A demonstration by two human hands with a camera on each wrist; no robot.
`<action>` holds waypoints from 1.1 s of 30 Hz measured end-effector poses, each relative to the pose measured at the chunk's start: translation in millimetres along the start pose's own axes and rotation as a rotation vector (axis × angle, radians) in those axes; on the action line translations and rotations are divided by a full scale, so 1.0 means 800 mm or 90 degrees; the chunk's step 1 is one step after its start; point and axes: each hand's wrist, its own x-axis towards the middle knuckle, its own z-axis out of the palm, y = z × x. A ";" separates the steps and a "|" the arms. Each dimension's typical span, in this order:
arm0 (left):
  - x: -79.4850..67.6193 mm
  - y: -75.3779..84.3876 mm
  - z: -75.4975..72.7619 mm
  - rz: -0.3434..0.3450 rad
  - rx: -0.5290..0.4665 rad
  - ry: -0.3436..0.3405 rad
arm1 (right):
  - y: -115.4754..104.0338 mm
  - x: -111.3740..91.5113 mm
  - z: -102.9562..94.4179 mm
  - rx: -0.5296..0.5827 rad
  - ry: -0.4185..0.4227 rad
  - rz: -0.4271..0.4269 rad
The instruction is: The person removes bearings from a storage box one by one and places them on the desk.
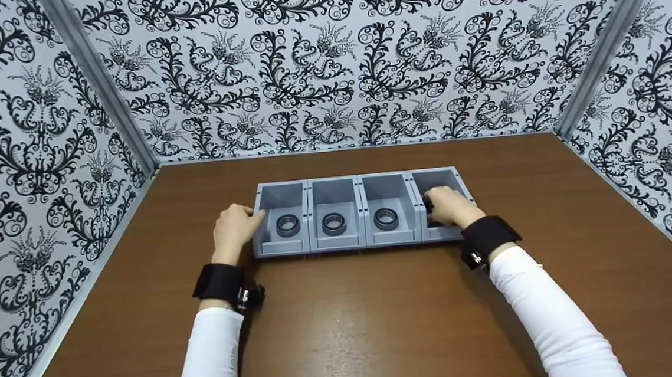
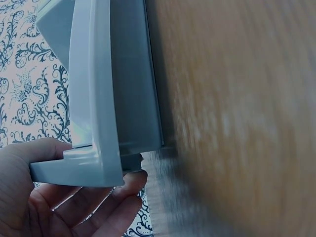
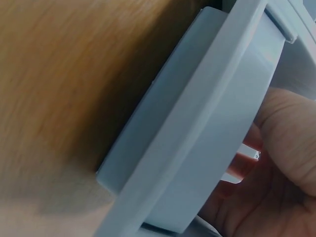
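Note:
A row of joined grey storage bins stands on the brown table. My left hand grips the outer side wall of the leftmost bin. In the left wrist view, the thumb of the left hand lies over the wall's edge and the fingers curl on the outside. My right hand reaches into the rightmost bin, its fingers curled at a dark ball bearing, mostly hidden by the hand. In the right wrist view, the right hand is partly covered by the bin's front wall.
One ball bearing lies in each of the other bins: a left bearing, a middle bearing and a right bearing. Patterned wall panels enclose the table at the back and sides.

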 end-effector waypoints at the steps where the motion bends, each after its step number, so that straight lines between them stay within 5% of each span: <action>1: 0.000 0.000 0.000 0.000 0.001 -0.001 | 0.000 0.000 0.000 -0.008 -0.001 0.000; 33: 0.001 -0.002 0.001 0.002 -0.003 0.002 | -0.002 -0.001 -0.003 0.009 0.024 0.009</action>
